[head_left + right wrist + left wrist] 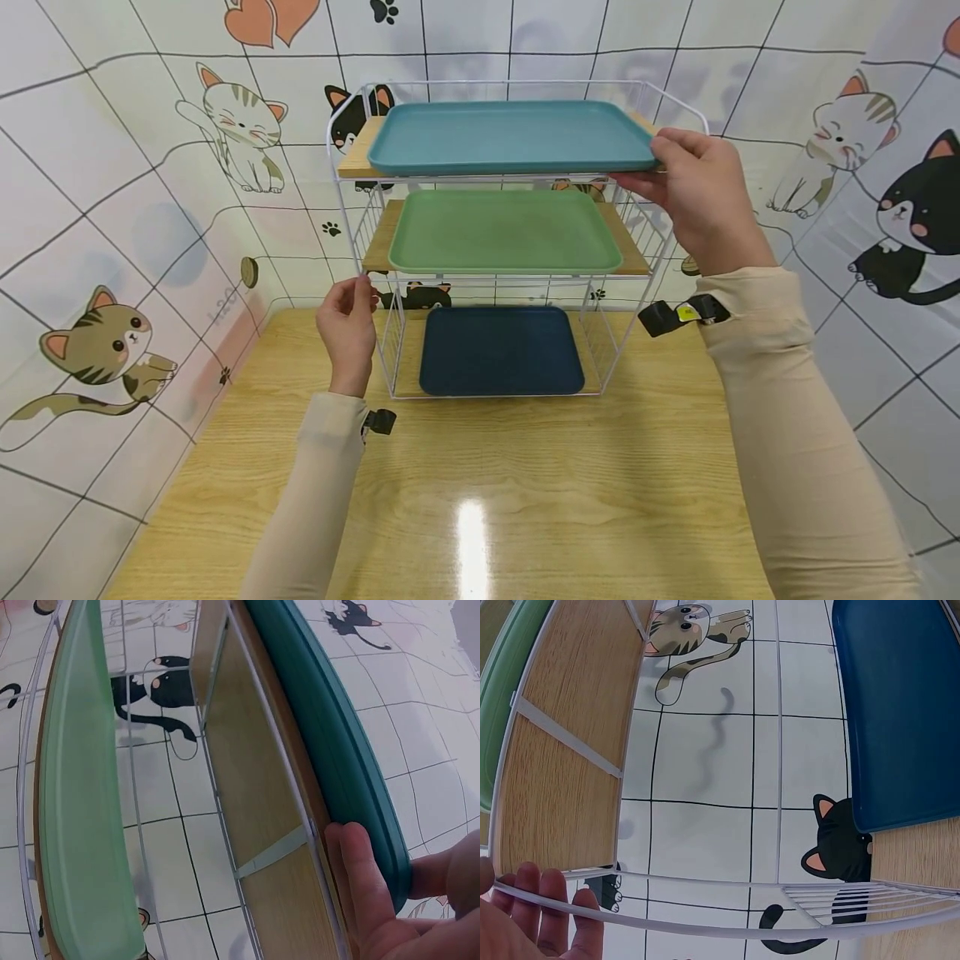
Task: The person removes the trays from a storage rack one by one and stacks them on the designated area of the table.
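Observation:
A white wire rack with three wooden shelves stands on the wooden table. On its top shelf lies a blue tray, whose front right corner my right hand pinches. In the right wrist view, fingers lie under the tray's edge, with the thumb on its other side. A green tray lies on the middle shelf and a dark navy tray on the bottom one. My left hand grips the rack's left side wire near the middle shelf; its fingers show behind that wire.
The wooden table extends in front of the rack. Walls covered in a cat-patterned grid sheet close in behind and on both sides. Round wooden knobs show low on the wall.

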A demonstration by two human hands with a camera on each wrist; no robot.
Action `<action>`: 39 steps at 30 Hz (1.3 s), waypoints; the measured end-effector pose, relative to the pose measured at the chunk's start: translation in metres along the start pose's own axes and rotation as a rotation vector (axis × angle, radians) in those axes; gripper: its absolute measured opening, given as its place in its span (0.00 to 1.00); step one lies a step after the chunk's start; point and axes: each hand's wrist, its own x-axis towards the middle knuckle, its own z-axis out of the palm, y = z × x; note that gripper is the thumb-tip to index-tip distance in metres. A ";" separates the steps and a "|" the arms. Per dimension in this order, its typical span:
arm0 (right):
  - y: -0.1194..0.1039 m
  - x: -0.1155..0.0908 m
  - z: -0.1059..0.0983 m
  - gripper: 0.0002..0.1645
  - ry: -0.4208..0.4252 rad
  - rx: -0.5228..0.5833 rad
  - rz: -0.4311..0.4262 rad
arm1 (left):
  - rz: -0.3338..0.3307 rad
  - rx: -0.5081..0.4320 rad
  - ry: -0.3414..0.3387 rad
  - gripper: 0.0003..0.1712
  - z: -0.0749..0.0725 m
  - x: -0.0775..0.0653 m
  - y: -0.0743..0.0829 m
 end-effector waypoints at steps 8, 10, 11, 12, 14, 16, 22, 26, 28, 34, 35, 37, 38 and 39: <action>-0.003 0.000 0.001 0.29 0.007 0.067 0.019 | -0.009 -0.015 0.020 0.13 0.000 0.009 -0.023; -0.003 -0.001 0.001 0.29 0.008 0.069 0.018 | -0.004 -0.026 0.027 0.13 -0.001 0.013 -0.031; -0.003 -0.001 0.001 0.29 0.008 0.070 0.017 | -0.001 -0.029 0.030 0.13 -0.001 0.014 -0.034; -0.003 -0.001 0.001 0.29 0.008 0.074 0.017 | 0.002 -0.032 0.032 0.13 -0.001 0.014 -0.035; -0.003 -0.001 0.002 0.29 0.006 0.077 0.016 | 0.005 -0.031 0.033 0.13 -0.001 0.014 -0.036; -0.003 -0.002 0.002 0.29 0.007 0.082 0.015 | 0.007 -0.026 0.033 0.14 -0.001 0.014 -0.037; -0.004 -0.005 0.003 0.27 0.022 0.111 0.013 | 0.015 -0.014 0.036 0.16 -0.002 0.012 -0.037; -0.003 -0.007 0.004 0.28 0.026 0.116 0.002 | 0.014 -0.014 0.043 0.16 -0.001 0.012 -0.037; -0.003 -0.008 0.004 0.28 0.030 0.122 -0.005 | 0.011 -0.011 0.049 0.16 -0.001 0.013 -0.037; -0.004 -0.009 0.006 0.25 0.062 0.195 -0.016 | -0.001 0.009 0.065 0.19 0.001 0.016 -0.036; -0.005 -0.010 0.007 0.24 0.065 0.209 -0.016 | -0.006 0.012 0.067 0.18 0.001 0.015 -0.034; -0.007 -0.011 0.007 0.19 0.069 0.230 -0.025 | -0.014 0.017 0.065 0.17 0.002 0.010 -0.023; -0.008 -0.012 0.008 0.17 0.071 0.240 -0.030 | -0.016 0.013 0.063 0.15 0.002 0.011 -0.023; -0.009 -0.012 0.008 0.16 0.073 0.249 -0.036 | -0.016 0.013 0.062 0.15 0.002 0.011 -0.023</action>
